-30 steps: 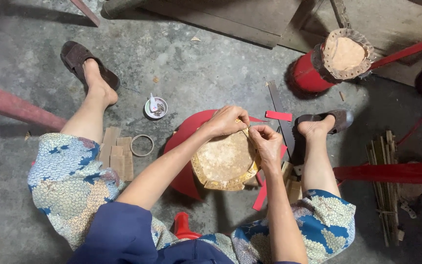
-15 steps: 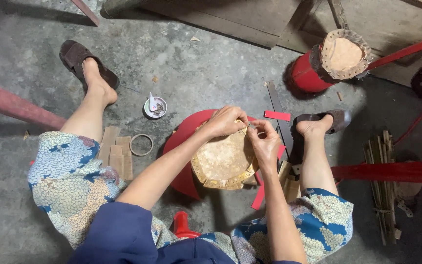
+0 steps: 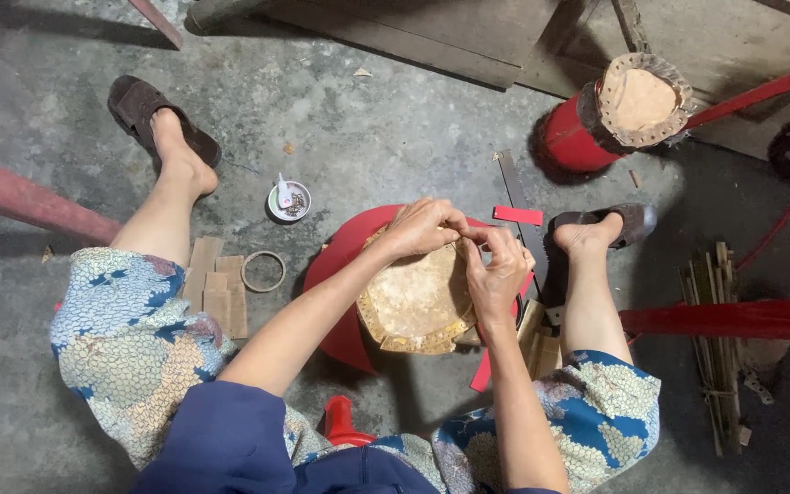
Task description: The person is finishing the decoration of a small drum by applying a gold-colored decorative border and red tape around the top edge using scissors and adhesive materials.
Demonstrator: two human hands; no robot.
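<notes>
Little has shifted: both hands (image 3: 464,247) still pinch the tan, scalloped-edged drum skin (image 3: 416,302).

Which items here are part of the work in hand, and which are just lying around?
In use: left hand, right hand, tan skin over red drum.
Lying about: small bowl, ring, second drum, stick bundle.
</notes>
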